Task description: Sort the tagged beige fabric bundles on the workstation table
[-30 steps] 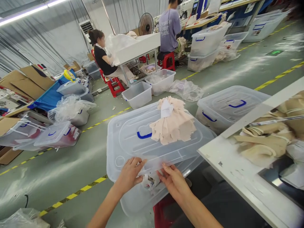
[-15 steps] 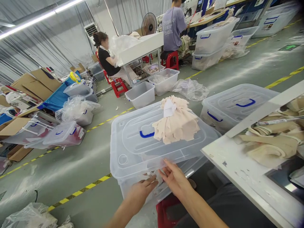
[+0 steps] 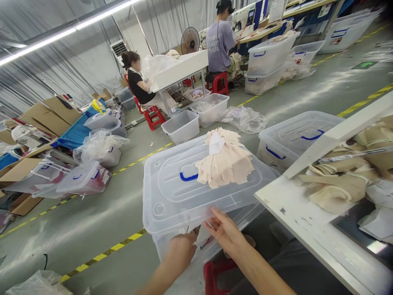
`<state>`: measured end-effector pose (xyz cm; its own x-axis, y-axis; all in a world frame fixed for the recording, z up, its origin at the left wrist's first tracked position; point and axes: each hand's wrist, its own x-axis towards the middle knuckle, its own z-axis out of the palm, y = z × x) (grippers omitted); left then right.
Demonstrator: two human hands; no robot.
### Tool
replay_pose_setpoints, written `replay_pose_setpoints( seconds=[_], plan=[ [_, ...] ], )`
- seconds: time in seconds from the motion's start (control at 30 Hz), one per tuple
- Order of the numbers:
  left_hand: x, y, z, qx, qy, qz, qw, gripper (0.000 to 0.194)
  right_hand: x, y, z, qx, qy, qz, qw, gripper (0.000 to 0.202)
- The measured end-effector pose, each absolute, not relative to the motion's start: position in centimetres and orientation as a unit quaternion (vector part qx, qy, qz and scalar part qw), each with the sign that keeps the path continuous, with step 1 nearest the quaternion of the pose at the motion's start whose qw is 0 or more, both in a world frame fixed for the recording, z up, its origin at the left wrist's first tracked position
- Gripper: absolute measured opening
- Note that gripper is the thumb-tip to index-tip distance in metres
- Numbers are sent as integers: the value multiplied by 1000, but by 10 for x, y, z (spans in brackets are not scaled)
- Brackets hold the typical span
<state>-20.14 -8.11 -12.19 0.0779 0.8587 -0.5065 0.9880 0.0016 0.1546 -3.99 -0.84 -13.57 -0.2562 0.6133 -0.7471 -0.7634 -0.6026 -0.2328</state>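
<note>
A clear plastic storage box (image 3: 164, 246) stands before me, its translucent lid (image 3: 172, 205) raised along the near edge. My right hand (image 3: 225, 231) is at that edge, fingers bent against the lid's rim. My left hand (image 3: 181, 250) is at the gap under the lid, left of the right one. It is blurred, with the fingers curled in; what they grip is hidden. Pale, papery pieces show in the gap beside it. On top of the lid, next to its blue handle (image 3: 188, 176), lies a bundle of beige fabric pieces (image 3: 225, 166) wrapped with a white band.
At right a white table (image 3: 294, 221) carries beige fabric bundles (image 3: 334, 192) and a pen. Another lidded box (image 3: 276, 141) stands beyond. A red stool (image 3: 215, 274) is below my hands. Two people sit at the back near open bins (image 3: 181, 127). Plastic bags lie on the floor.
My left hand has turned and its fingers have curled inward at the gap beneath the lid. The right hand stays at the lid's edge. The camera has shifted slightly.
</note>
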Motion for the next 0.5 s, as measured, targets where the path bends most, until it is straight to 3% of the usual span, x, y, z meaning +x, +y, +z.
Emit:
replay_pose_setpoints(
  seconds=[0.1,0.3,0.5],
  plan=[
    [-201,-91,-92,689,676,-90,246,17,-38,-8,-132,-424,92,793,429,16],
    [-192,-111,-53,705,651,-35,279,10,-36,-7,-131,-421,82,797,426,15],
    [-202,-132,-30,736,572,-36,361,24,-32,-5,-130,-425,59,803,413,11]
  ],
)
